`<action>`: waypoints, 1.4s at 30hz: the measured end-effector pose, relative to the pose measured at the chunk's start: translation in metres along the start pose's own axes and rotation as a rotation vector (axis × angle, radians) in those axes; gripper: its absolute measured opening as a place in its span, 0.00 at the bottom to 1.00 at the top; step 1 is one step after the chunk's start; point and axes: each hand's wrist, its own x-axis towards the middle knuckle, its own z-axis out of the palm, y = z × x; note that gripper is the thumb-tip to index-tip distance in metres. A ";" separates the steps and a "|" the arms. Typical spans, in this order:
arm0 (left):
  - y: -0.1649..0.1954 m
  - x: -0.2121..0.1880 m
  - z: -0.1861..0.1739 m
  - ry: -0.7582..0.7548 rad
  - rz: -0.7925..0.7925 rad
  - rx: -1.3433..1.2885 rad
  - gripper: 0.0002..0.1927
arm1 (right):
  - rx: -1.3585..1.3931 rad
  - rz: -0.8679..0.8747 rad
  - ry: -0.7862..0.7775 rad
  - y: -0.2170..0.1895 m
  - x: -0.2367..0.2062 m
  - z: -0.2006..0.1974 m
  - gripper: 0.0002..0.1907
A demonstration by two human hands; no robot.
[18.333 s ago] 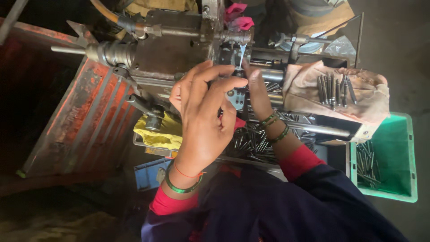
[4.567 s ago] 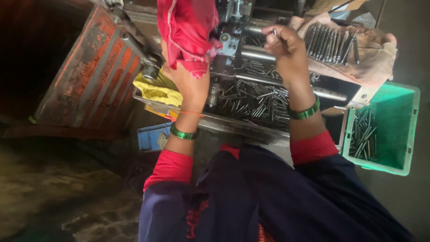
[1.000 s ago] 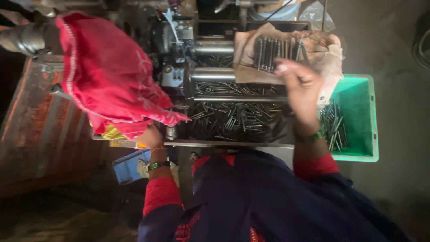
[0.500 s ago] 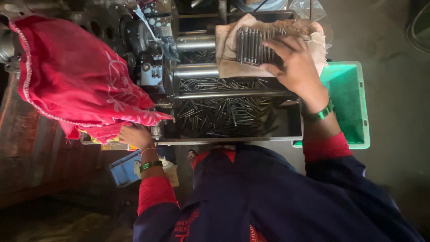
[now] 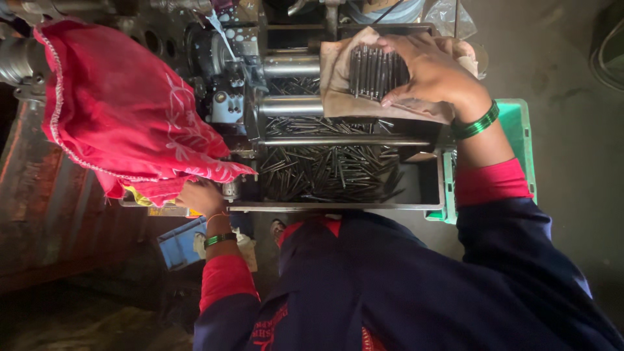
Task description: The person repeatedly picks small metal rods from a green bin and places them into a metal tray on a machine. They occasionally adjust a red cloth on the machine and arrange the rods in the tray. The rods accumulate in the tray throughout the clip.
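Right hand (image 5: 432, 68) spread over metal rods (image 5: 376, 71) on cloth (image 5: 338, 84); left hand (image 5: 200, 197) half hidden under red fabric (image 5: 123, 110), grip unclear.

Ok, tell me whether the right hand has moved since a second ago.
Yes. The right hand has moved up from beside the green bin onto the rods lying on the cloth.

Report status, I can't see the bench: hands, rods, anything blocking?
Right hand on rods, grip unclear. Left hand at tray edge, partly under red cloth. Cloth covers machine's left side.
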 end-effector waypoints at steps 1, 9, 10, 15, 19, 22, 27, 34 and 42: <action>0.000 0.000 0.000 -0.005 -0.002 -0.020 0.12 | 0.000 0.018 -0.005 0.000 0.000 0.001 0.52; -0.001 0.003 0.002 -0.033 -0.018 -0.039 0.11 | 0.003 0.075 0.000 -0.002 0.001 0.001 0.47; -0.001 0.004 0.002 -0.083 -0.051 -0.022 0.11 | 0.002 0.080 0.019 -0.002 0.001 0.002 0.46; -0.003 0.004 0.005 -0.087 -0.024 0.036 0.11 | 0.054 -0.081 0.217 0.007 -0.005 0.007 0.37; -0.007 0.001 0.010 -0.055 -0.019 0.021 0.12 | 0.455 0.126 0.288 0.016 -0.019 0.008 0.21; -0.008 0.001 0.012 -0.029 -0.001 0.013 0.12 | 0.643 0.100 0.363 0.020 -0.028 0.004 0.14; -0.008 0.000 0.010 -0.050 0.003 0.021 0.12 | 0.165 0.067 0.695 0.012 -0.045 0.002 0.12; -0.003 0.003 0.004 -0.074 0.000 0.014 0.12 | -0.028 0.104 0.618 -0.028 -0.057 0.023 0.10; -0.009 0.001 0.012 0.031 0.057 0.016 0.13 | 0.050 0.203 0.388 -0.042 -0.040 0.021 0.06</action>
